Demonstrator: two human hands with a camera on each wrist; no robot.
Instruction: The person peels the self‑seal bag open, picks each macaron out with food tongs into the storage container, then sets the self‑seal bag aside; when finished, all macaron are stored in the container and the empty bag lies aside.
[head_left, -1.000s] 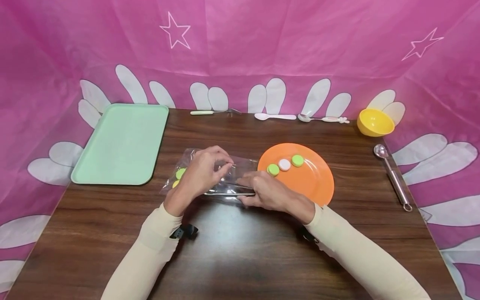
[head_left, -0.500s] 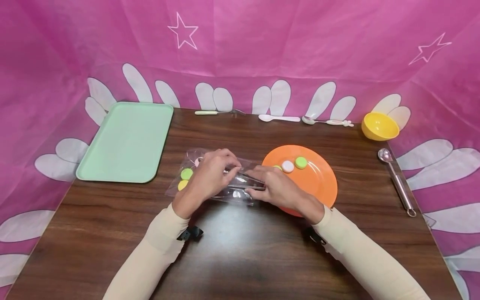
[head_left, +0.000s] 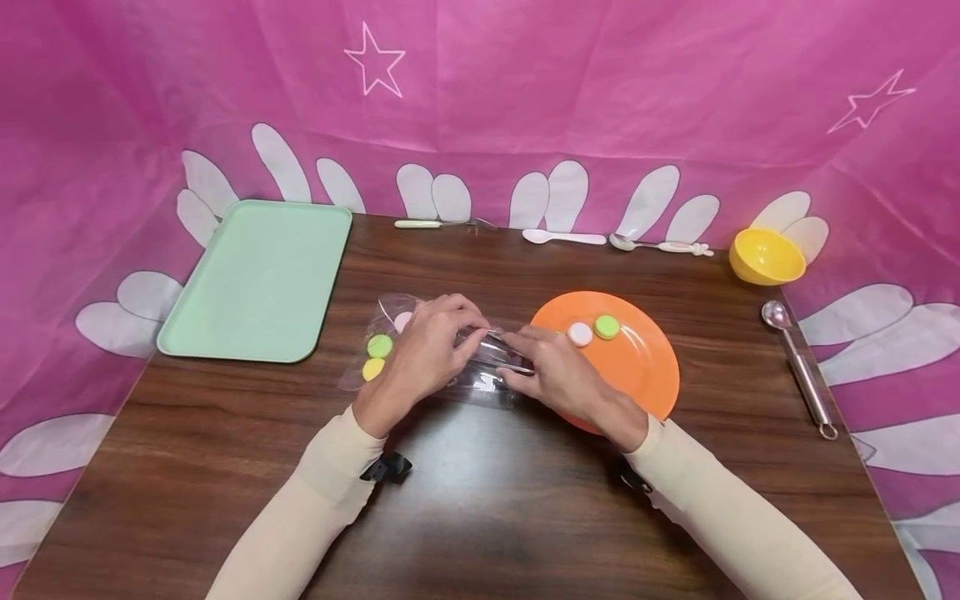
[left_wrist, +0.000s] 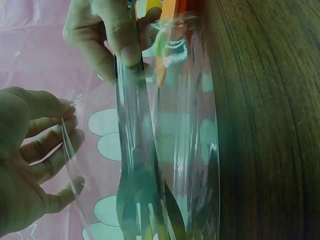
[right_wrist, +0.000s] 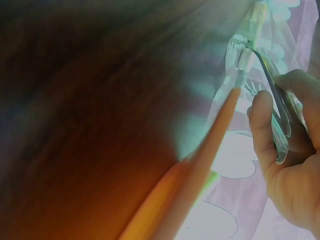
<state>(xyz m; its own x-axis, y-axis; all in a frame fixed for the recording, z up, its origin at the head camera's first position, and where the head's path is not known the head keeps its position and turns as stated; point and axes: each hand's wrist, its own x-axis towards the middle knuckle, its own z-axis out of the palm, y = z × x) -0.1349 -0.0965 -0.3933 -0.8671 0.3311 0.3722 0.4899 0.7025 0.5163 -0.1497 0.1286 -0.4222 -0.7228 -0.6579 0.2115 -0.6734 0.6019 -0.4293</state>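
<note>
My left hand [head_left: 431, 346] pinches the edge of a clear plastic bag [left_wrist: 200, 125] between thumb and fingertips, lifting its mouth. With thumb and fingers, my right hand [head_left: 558, 371] grips a pair of metal tongs [left_wrist: 135, 125]; their slotted end reaches into the bag in the left wrist view. At the bag's left end lie a green macaron-like disc [head_left: 380, 346], a yellow disc [head_left: 372, 369] and a pink disc [head_left: 402, 321]. Just right of the bag, an orange plate [head_left: 637, 379] bears a white disc [head_left: 580, 334] and a green disc [head_left: 607, 327]; my right hand covers part of it.
A mint-green tray [head_left: 255, 283] lies at the left. Along the back edge are a fork [head_left: 420, 224], a white spoon [head_left: 562, 237] and another spoon [head_left: 660, 245]. A yellow bowl [head_left: 767, 257] and a metal scoop [head_left: 802, 371] stand at the right.
My right hand has moved up a little, the tongs rising and angling with it. The left hand still holds the bag's edge. The whole head view has shifted slightly.
</note>
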